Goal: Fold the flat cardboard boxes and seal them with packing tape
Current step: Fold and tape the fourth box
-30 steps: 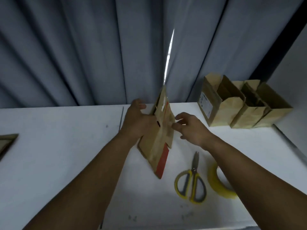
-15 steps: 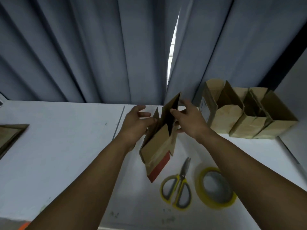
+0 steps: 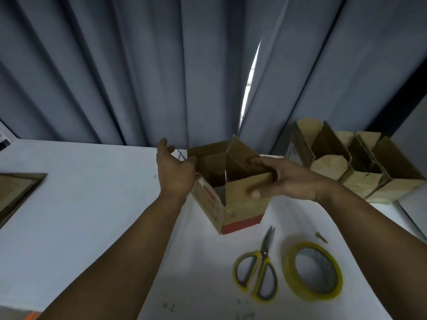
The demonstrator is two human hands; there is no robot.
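while squaring up the one box (image 3: pixel 231 204) at centre frame, pinching its near flap with the right hand (image 3: pixel 284 179), thumb outside and fingers curled over the edge, and pressing the left hand (image 3: pixel 175 172), fingers loose and apart, against the left wall. sitting corner-on, mouth facing up, flaps not yet folded in, on or just above the counter (image 3: pixel 80 204). lying at lower right, nearer the right hand: one tape roll (image 3: pixel 288 271), one pair of scissors (image 3: pixel 258 271). counting three folded boxes (image 3: pixel 360 167) at upper right, one flat cardboard (image 3: pixel 16 192) at left edge.
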